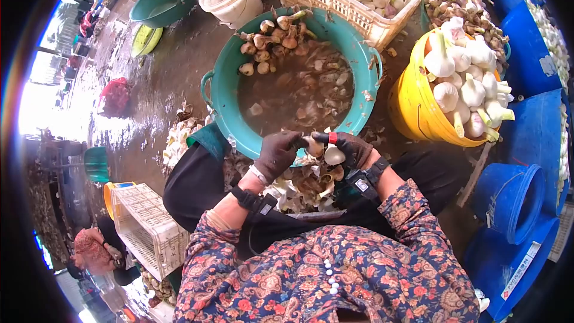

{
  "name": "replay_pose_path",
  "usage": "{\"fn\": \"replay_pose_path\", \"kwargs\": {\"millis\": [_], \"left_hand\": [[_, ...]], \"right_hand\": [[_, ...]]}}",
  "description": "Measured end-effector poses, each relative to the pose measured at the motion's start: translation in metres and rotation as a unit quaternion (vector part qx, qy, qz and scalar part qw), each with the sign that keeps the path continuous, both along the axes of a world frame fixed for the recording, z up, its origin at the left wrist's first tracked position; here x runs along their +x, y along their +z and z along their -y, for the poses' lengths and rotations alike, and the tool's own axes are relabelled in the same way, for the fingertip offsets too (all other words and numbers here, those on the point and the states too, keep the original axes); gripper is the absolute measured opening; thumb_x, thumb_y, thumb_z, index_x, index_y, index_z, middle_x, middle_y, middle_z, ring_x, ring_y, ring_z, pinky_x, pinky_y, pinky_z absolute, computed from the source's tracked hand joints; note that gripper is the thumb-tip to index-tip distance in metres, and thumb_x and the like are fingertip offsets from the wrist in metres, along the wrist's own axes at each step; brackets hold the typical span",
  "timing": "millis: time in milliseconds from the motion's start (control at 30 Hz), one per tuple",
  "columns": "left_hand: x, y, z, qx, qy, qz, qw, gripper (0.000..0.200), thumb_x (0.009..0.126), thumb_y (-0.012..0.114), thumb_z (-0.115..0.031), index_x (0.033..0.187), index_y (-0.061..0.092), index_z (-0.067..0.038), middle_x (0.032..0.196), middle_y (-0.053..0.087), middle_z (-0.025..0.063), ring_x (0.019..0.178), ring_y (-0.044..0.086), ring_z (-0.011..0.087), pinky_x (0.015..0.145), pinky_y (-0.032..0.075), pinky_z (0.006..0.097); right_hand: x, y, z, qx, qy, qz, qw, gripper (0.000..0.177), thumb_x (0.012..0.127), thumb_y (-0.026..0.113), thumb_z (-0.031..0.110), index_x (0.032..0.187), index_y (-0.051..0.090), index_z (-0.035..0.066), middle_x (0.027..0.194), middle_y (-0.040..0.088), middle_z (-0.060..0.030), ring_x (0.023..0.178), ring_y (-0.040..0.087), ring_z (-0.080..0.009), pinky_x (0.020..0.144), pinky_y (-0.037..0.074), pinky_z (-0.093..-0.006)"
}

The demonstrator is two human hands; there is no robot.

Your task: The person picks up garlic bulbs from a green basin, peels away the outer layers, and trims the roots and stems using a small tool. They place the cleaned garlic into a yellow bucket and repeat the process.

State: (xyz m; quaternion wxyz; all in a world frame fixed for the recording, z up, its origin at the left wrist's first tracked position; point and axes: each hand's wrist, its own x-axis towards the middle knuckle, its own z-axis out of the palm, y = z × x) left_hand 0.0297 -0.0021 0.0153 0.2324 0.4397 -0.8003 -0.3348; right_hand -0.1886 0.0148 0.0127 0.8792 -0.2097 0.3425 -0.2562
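Observation:
My left hand point(279, 154), in a dark glove, is closed at the near rim of the green tub point(217, 107), its fingertips pinching a garlic bulb point(314, 147). On the bulb's other side my gloved right hand point(355, 151), with red tape round a finger, is closed on it too. A pale, cup-shaped piece of garlic skin point(334, 155) hangs under the right fingers. Brown water and loose skins fill the tub, and unpeeled garlic bulbs point(270, 42) are heaped at its far edge. Below my hands lies a pile of garlic skins point(308, 188).
To the right stands a yellow bucket point(408, 104) heaped with peeled garlic, beside blue bins point(535, 131) and a blue bucket point(501, 194). A cream crate point(359, 15) and a white bucket point(240, 7) stand beyond the tub. At lower left, another person point(95, 251) sits near a crate point(140, 203).

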Motion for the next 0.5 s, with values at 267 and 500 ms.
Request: {"fn": "replay_pose_path", "kwargs": {"millis": [267, 500], "left_hand": [[0.005, 0.008, -0.001, 0.488, 0.173, -0.353, 0.779, 0.027, 0.091, 0.054, -0.021, 0.106, 0.06, 0.001, 0.092, 0.063, 0.0058, 0.079, 0.06, 0.0113, 0.071, 0.05, 0.0251], [0.003, 0.002, -0.003, 0.453, 0.234, -0.275, 0.815, 0.031, 0.091, 0.055, -0.025, 0.109, 0.059, -0.001, 0.096, 0.063, 0.0047, 0.082, 0.06, 0.0123, 0.073, 0.051, 0.0284]], "right_hand": [[0.013, 0.011, 0.009, -0.286, -0.036, -0.052, 0.956, 0.045, 0.073, 0.071, 0.018, 0.111, 0.057, -0.001, 0.103, 0.062, -0.0088, 0.089, 0.058, -0.0149, 0.078, 0.046, -0.0285], [0.03, -0.003, -0.003, -0.662, -0.01, -0.48, 0.576, 0.038, 0.06, 0.072, 0.019, 0.098, 0.065, 0.012, 0.103, 0.058, -0.0121, 0.096, 0.053, -0.03, 0.079, 0.047, -0.0389]]}}
